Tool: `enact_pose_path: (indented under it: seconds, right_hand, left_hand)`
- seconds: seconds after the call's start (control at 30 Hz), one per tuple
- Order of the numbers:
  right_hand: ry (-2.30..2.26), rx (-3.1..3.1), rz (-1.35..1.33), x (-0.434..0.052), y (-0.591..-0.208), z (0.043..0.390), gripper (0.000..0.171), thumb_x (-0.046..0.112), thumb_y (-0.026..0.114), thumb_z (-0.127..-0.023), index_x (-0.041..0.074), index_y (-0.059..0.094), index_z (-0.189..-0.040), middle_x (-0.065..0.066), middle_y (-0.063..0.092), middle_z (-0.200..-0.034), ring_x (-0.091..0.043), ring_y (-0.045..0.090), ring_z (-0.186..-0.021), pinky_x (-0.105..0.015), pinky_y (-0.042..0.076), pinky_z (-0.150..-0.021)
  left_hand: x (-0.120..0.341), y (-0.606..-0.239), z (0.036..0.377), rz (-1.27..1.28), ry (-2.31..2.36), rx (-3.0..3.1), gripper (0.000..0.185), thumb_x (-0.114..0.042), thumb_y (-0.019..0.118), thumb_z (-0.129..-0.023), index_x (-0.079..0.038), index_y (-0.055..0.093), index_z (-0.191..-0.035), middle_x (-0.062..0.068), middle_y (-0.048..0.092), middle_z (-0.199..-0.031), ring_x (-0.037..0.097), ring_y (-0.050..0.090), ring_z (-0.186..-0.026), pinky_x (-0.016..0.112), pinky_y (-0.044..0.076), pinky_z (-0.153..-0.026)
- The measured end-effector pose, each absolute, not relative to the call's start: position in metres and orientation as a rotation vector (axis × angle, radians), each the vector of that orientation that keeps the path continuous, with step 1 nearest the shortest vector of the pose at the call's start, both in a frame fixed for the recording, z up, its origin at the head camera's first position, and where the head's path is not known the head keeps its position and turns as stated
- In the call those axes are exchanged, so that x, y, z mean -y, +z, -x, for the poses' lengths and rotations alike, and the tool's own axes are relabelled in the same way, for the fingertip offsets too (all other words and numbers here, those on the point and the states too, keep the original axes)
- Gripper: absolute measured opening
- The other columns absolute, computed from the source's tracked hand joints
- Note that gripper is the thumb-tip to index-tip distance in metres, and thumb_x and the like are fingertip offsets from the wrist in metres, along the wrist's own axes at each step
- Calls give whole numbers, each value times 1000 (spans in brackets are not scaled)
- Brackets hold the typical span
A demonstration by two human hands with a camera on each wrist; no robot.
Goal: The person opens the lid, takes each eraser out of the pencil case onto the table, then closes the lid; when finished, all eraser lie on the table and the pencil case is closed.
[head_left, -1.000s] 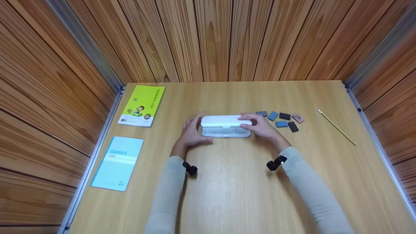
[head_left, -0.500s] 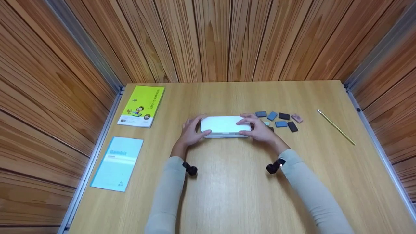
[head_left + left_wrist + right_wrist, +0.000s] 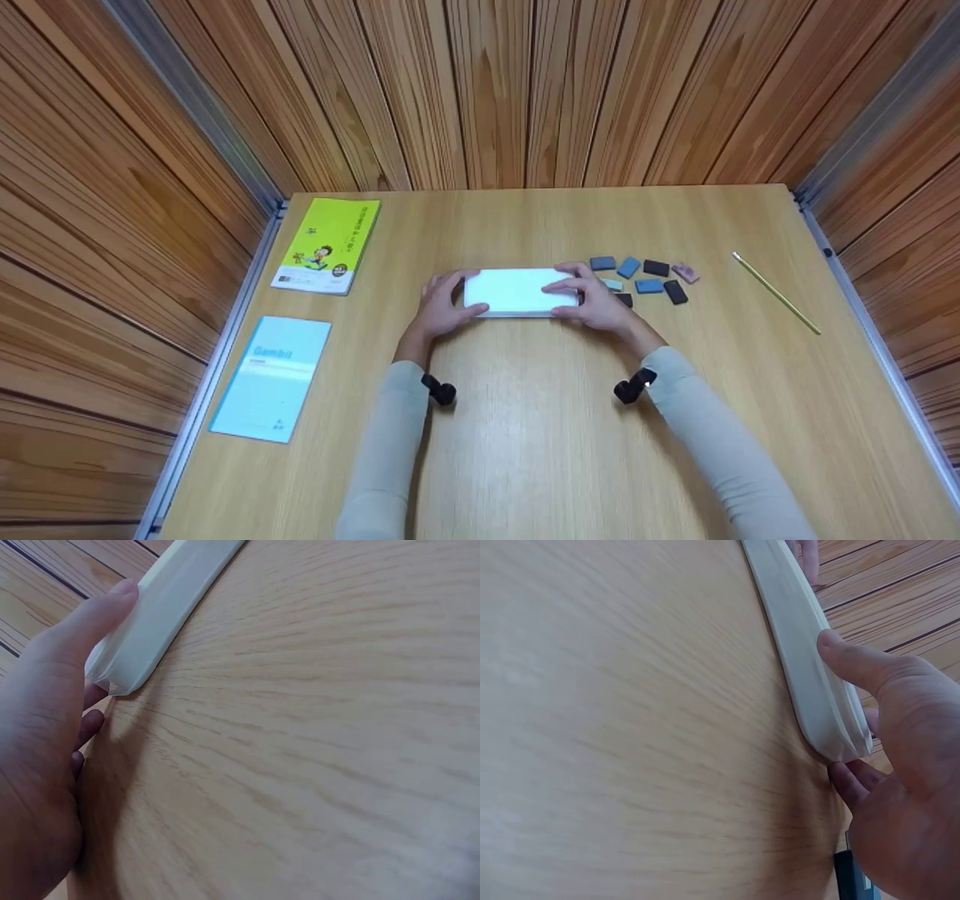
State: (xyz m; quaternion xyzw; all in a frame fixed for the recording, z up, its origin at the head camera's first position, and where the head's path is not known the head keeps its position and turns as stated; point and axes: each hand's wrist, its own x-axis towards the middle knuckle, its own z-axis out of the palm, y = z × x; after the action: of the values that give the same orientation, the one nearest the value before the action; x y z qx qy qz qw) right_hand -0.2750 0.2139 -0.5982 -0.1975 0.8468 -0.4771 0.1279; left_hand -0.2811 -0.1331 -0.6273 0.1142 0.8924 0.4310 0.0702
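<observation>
A white pencil case (image 3: 514, 292) lies lengthwise on the table with its lid down. At its left end my left hand (image 3: 441, 307) holds it, thumb on the front edge and fingers at the back corner. My right hand (image 3: 602, 304) grips the opposite end, its thumb low at the front and its index finger across the top. In the left wrist view, the thumb lies along the side of the case (image 3: 161, 615), with the other fingers partly hidden behind its end. From the right wrist, the case (image 3: 799, 645) shows a thin seam between lid and base near the thumb.
Just right of the case lie several small blocks that look like erasers, among them a blue one (image 3: 649, 286), a black one (image 3: 676, 292) and a pink one (image 3: 685, 273). A gold pencil (image 3: 776, 292) is farther right. A yellow-green book (image 3: 326, 244) and a light blue notebook (image 3: 271, 379) lie left.
The lid of the pencil case has come down from partly raised to flat. Both thumbs now press at its front edge; the right hand has lowered slightly, and the case stays in place.
</observation>
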Motion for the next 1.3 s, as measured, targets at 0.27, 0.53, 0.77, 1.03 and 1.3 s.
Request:
enact_pose_path:
  seconds: [0.27,0.53,0.77,1.03,1.3]
  right_hand:
    - [-1415,-2450,588,-214,-600,274,42,15,85,-102,9,78,-142,-22,35,-178,-50,26,-170,-70,16,-139]
    - [-1410,-2457,593,-214,-601,272,41,15,85,-101,10,79,-141,-22,35,-178,-49,25,-170,-71,14,-139]
    - [-1399,-2478,597,-213,-603,271,39,14,86,-100,11,80,-139,-22,35,-177,-49,25,-169,-71,16,-138]
    - [-1416,-2478,603,-213,-603,270,40,13,86,-100,10,79,-139,-22,35,-176,-49,26,-168,-71,17,-138]
    - [-1384,-2479,602,-212,-601,271,38,16,85,-101,11,79,-139,-23,34,-178,-51,24,-169,-74,15,-137]
  left_hand:
    - [134,-626,281,-313,1324,-2659,77,-57,87,-95,-31,58,-161,2,56,-171,30,43,-155,58,23,-133]
    - [135,-629,281,-289,1341,-2642,78,-59,88,-93,-33,59,-160,1,56,-170,30,42,-156,58,25,-133]
    - [136,-628,280,-299,1355,-2635,79,-57,89,-93,-32,59,-161,3,56,-171,32,41,-157,60,25,-133]
    - [136,-629,282,-344,1369,-2639,78,-49,90,-95,-27,59,-163,5,58,-170,33,44,-155,59,22,-133]
    - [138,-625,283,-316,1321,-2613,82,-54,88,-95,-31,55,-165,5,53,-174,34,38,-159,62,22,-135]
